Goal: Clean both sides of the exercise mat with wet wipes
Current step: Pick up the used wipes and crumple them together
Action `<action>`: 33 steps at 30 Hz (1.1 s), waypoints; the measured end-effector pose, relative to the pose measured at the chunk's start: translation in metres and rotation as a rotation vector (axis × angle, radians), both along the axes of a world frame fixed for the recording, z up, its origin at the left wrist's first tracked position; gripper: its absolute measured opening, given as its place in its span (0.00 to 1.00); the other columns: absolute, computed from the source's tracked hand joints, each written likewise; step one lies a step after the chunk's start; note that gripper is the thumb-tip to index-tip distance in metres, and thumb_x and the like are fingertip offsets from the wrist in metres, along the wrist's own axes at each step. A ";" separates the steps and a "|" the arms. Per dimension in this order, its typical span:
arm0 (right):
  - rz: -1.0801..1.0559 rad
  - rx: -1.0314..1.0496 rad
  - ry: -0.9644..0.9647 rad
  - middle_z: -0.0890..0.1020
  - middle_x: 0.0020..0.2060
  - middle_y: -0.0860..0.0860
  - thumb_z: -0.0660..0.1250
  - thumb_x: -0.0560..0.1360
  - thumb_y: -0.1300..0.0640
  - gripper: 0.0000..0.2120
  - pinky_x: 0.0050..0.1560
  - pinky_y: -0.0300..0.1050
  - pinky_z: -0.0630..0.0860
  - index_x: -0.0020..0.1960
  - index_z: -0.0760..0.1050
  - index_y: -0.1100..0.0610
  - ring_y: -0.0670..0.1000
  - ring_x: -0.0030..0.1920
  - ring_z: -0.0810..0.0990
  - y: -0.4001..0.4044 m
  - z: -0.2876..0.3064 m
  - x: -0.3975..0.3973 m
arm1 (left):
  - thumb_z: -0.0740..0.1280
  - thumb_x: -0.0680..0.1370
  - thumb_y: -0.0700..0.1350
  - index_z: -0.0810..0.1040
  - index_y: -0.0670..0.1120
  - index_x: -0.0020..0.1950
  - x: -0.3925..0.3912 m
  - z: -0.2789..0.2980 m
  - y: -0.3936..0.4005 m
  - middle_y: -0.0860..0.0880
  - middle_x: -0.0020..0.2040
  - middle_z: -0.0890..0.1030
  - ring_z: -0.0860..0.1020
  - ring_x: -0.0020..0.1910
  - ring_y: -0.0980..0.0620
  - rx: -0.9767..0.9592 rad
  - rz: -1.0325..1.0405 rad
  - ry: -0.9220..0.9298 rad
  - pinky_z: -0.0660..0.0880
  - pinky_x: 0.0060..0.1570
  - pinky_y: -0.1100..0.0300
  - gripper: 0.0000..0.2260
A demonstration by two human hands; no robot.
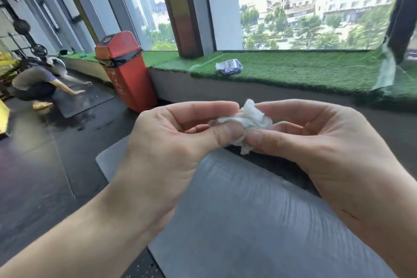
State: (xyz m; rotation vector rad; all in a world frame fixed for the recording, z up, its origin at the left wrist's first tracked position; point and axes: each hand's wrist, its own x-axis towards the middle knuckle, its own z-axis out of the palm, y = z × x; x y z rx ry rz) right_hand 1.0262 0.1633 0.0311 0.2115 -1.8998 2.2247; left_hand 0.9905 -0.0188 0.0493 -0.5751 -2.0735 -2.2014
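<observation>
Head view: the left hand [180, 133] and right hand [316, 140] both pinch a crumpled wet wipe [250, 119] above the grey mat [237, 221], which lies at six o'clock. The wipe is balled up small, so it might clean badly or slip and fall.

One head cam only, so no shared view. It looks fwd and down from close behind the left hand [171, 140] and right hand [320, 142]. Grey mat [248, 221] lies near; windows [316, 7] far.
</observation>
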 end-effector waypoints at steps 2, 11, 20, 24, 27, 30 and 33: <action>-0.053 -0.001 0.022 0.89 0.44 0.56 0.82 0.59 0.57 0.20 0.60 0.54 0.84 0.51 0.89 0.55 0.60 0.49 0.89 0.017 -0.004 0.003 | 0.81 0.61 0.39 0.87 0.44 0.46 -0.002 -0.005 0.020 0.42 0.45 0.87 0.86 0.46 0.46 -0.001 -0.032 -0.015 0.81 0.52 0.58 0.15; -0.119 -0.002 -0.070 0.90 0.46 0.54 0.80 0.71 0.64 0.11 0.56 0.45 0.85 0.53 0.89 0.57 0.55 0.51 0.89 0.049 -0.064 -0.048 | 0.77 0.73 0.42 0.86 0.46 0.54 -0.055 -0.071 0.058 0.48 0.48 0.88 0.86 0.51 0.49 -0.124 -0.008 -0.055 0.79 0.59 0.53 0.09; -0.180 0.133 -0.456 0.89 0.43 0.52 0.78 0.76 0.58 0.05 0.56 0.47 0.82 0.51 0.89 0.51 0.51 0.47 0.88 0.011 -0.118 -0.138 | 0.71 0.80 0.41 0.86 0.51 0.57 -0.118 -0.158 0.065 0.52 0.49 0.87 0.85 0.51 0.52 -0.052 0.206 -0.357 0.80 0.58 0.51 0.09; -0.207 0.051 -0.671 0.89 0.43 0.54 0.75 0.78 0.64 0.08 0.54 0.48 0.85 0.50 0.89 0.53 0.53 0.46 0.89 -0.008 -0.128 -0.142 | 0.70 0.80 0.38 0.86 0.51 0.56 -0.117 -0.166 0.049 0.55 0.51 0.87 0.84 0.54 0.55 -0.143 0.227 -0.504 0.79 0.60 0.51 0.11; -0.159 0.049 -0.806 0.90 0.43 0.52 0.75 0.78 0.64 0.08 0.54 0.46 0.85 0.52 0.89 0.54 0.54 0.49 0.89 -0.039 -0.128 -0.128 | 0.70 0.80 0.38 0.86 0.52 0.56 -0.096 -0.155 0.019 0.56 0.51 0.87 0.84 0.54 0.56 -0.205 0.276 -0.642 0.79 0.61 0.51 0.11; -0.074 0.082 -0.896 0.90 0.44 0.50 0.74 0.77 0.66 0.11 0.55 0.50 0.85 0.53 0.88 0.52 0.53 0.49 0.89 -0.072 -0.104 -0.105 | 0.69 0.80 0.36 0.84 0.52 0.58 -0.059 -0.125 -0.009 0.56 0.53 0.86 0.84 0.56 0.57 -0.237 0.362 -0.792 0.77 0.64 0.50 0.13; -0.077 0.065 -0.879 0.89 0.44 0.47 0.72 0.77 0.70 0.17 0.50 0.43 0.85 0.52 0.87 0.48 0.50 0.47 0.89 -0.091 -0.045 -0.094 | 0.68 0.80 0.35 0.84 0.55 0.61 -0.055 -0.063 -0.034 0.58 0.59 0.84 0.82 0.60 0.57 -0.338 0.331 -0.734 0.76 0.66 0.50 0.17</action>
